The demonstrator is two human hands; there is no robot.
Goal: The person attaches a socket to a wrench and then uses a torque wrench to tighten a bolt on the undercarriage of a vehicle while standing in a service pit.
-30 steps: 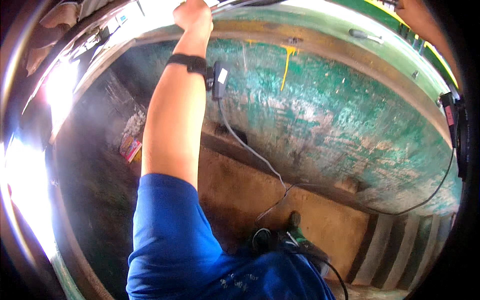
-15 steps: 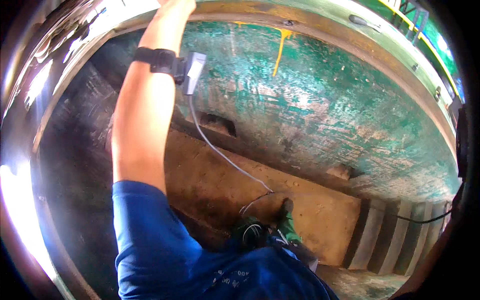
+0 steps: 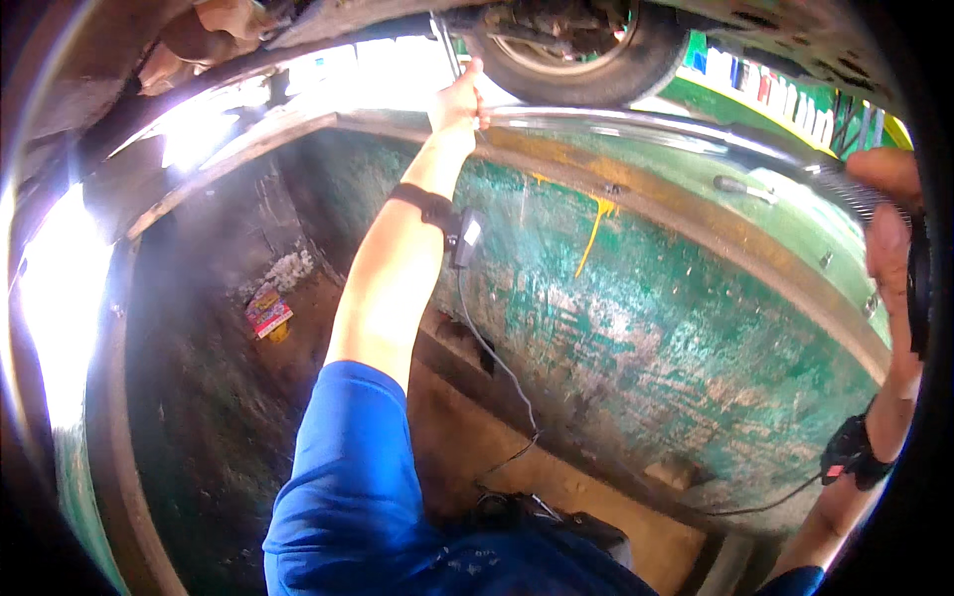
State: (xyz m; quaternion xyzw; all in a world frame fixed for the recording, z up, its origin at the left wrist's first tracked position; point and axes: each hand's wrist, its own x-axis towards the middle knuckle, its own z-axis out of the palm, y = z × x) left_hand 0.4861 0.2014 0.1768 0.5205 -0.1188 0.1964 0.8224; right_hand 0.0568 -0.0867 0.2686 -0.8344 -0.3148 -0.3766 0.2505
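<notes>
Wrench in both hands, raised across the upper part of the view, under a vehicle and above the edge of the pit: that much of the work is done. A thin bright rod rises from the fist at its far end toward the vehicle's underside. Its upper tip cannot be made out, so whether it is seated on anything, and how much turning is done or left, cannot be told. No loosened part shows in either hand, and the wheel beyond appears to be in place.

As for looks, the wrench is long, slim and silvery, with strong highlights along its shaft and a dark, ridged handle; its curve is probably the lens's doing.

The left hand is clenched where rod and shaft come together, though which of the two bears the grip is hidden. The right hand grasps the ridged handle, thumb and fingers on opposite sides, partly lost in the dark rim. A dark-handled tool lies apart on the ledge below the shaft, untouched.
</notes>
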